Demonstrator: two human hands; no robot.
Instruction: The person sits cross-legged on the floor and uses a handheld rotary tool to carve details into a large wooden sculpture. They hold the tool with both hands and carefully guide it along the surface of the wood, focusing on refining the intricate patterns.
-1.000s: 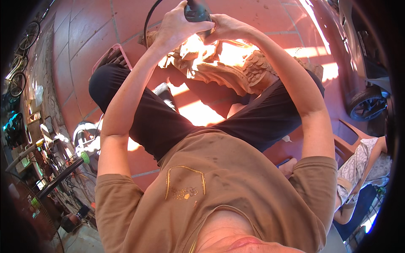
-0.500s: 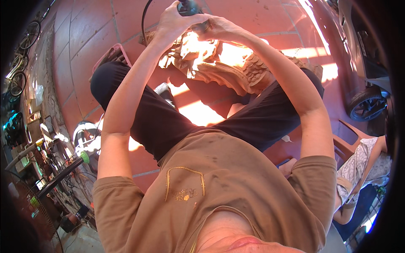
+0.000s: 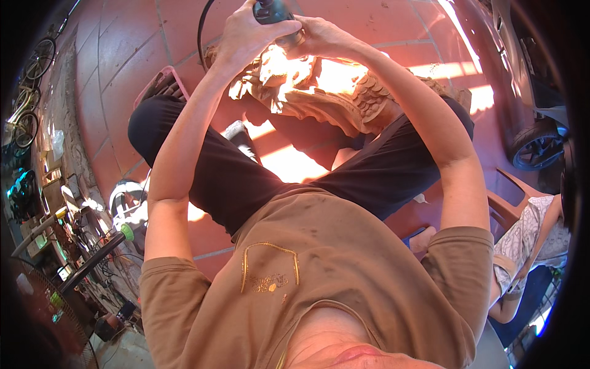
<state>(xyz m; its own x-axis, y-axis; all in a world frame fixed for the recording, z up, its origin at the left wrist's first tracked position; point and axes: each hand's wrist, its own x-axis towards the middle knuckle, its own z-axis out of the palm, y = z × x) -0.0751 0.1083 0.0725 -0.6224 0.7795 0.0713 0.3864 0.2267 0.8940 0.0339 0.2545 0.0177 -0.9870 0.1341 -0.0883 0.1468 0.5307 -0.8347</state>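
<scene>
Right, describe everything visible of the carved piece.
The carved piece is tan-brown and looks wooden, with rippling folds along its near side and overlapping scale-like shapes toward its right. It appears to lie lengthwise across the tiled floor, near the person's knees. Bright light washes out its upper middle, and the right forearm hides part. Whether the handheld tool touches it cannot be told.

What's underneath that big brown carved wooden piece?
Red floor tiles show around the brown carved wooden piece, with dark shadow along its near side. Whatever lies directly beneath is covered, so I can't tell.
</scene>
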